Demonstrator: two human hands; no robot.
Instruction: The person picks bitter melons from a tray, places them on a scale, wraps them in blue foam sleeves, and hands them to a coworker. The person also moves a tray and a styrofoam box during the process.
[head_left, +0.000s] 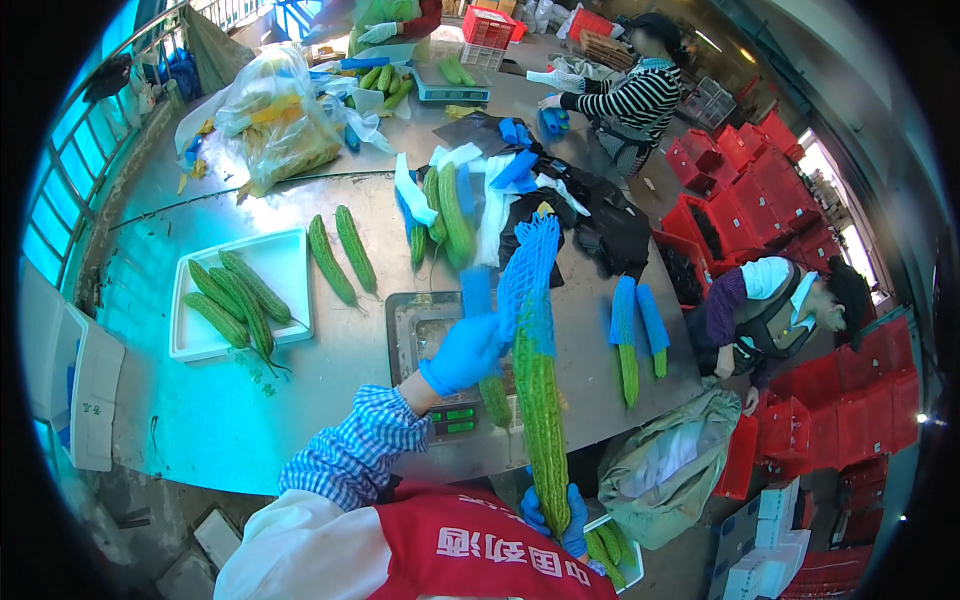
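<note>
My right hand (571, 517), in a blue glove, grips the lower end of a long bitter melon (544, 427). Blue foam netting (529, 281) covers that melon's upper end, and my left hand (465, 354), gloved too, is closed on the netting's left edge. Beneath my left hand, a netted bitter melon (495, 401) lies on a digital scale (401, 322). Two partly netted bitter melons (628, 375) rest to the right. Several unwrapped ones lie in a white foam tray (178, 330), with two more bare ones (330, 262) beside it.
Black plastic bags (607, 217) and loose netting (517, 171) lie beyond the scale. A big clear bag (277, 112) stands at the far left. Two people (637, 97) (780, 307) are at the right, another at the far side. Red crates (780, 187) are stacked behind. A sack (675, 465) stands by the table edge.
</note>
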